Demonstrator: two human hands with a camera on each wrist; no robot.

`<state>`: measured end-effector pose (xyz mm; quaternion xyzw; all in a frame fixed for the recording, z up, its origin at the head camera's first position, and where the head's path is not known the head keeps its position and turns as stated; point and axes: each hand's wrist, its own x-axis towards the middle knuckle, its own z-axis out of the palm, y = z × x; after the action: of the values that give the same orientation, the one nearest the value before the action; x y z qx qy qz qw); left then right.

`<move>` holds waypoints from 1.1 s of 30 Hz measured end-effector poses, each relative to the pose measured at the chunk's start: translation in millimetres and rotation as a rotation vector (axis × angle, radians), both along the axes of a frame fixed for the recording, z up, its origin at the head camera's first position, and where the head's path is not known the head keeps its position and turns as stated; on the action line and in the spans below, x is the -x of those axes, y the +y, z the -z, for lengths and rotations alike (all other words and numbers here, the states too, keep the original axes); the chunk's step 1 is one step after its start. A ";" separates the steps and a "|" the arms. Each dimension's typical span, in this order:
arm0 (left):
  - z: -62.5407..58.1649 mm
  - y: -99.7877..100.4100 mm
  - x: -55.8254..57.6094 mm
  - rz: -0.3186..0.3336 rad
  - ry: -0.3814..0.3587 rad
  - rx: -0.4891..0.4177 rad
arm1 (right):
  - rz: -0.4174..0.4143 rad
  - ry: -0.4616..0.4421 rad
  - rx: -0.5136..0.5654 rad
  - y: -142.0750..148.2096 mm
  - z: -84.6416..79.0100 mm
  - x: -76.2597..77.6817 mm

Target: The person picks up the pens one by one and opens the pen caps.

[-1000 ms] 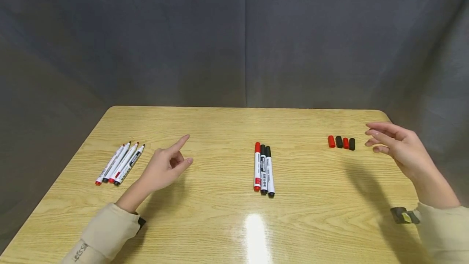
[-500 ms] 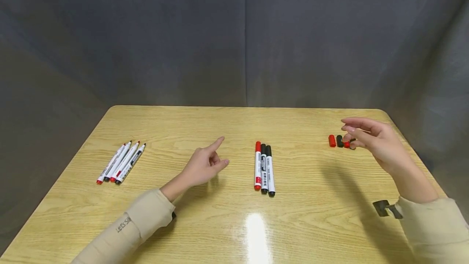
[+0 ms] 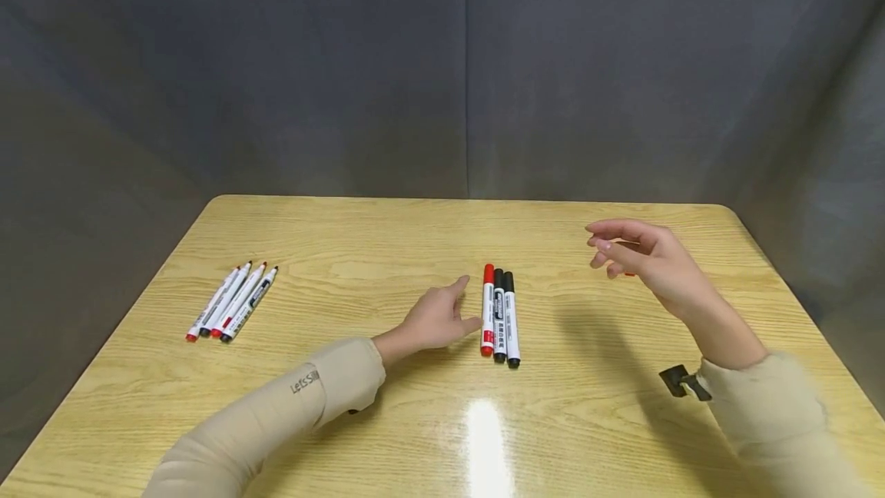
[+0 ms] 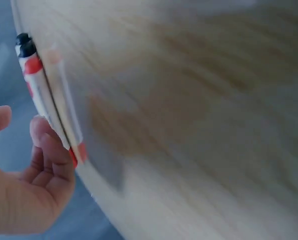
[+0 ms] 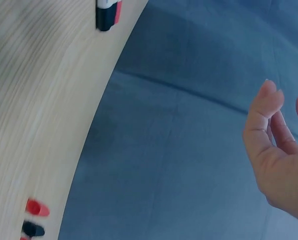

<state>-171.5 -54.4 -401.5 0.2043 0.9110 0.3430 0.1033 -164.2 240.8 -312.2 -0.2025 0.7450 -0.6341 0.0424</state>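
Note:
Three capped whiteboard markers lie side by side at mid-table: one red (image 3: 488,313) and two black (image 3: 499,321). My left hand (image 3: 435,319) is just left of them, index finger and thumb spread apart, thumb tip right at the red marker's barrel. The left wrist view shows the fingers (image 4: 51,157) overlapping that marker's lower end. Above the table on the right, my right hand (image 3: 653,260) holds nothing, its fingers loosely bent. It hides most of the loose marker caps behind it; in the right wrist view a red cap (image 5: 37,207) and a black cap (image 5: 33,229) show.
Several uncapped markers (image 3: 231,302), red and black, lie in a slanted row at the table's left. The wooden table (image 3: 359,237) has a far edge in front of a dark grey curtain (image 3: 346,75). A bright light reflection (image 3: 487,444) shows near the front.
My left hand has moved right from beside the uncapped markers to the capped ones. My right hand has moved left, passing in front of the loose caps.

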 end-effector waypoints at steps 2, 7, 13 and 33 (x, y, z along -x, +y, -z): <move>3.0 6.7 1.4 -0.013 -0.020 0.060 | -0.010 0.011 -0.011 -6.4 -1.5 0.1; 6.6 16.9 4.9 -0.028 -0.035 0.179 | -0.015 0.028 -0.022 -14.9 -2.5 0.1; -2.1 12.6 4.3 -0.008 0.021 0.321 | -0.002 0.042 -0.055 -14.5 -0.2 -0.9; -2.2 4.1 5.5 0.128 0.024 0.041 | 0.004 0.033 -0.050 -7.9 8.9 0.0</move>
<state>-177.0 -50.3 -399.3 0.2642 0.9040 0.3146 0.1180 -164.1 232.9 -321.0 -0.2104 0.7617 -0.6119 0.0339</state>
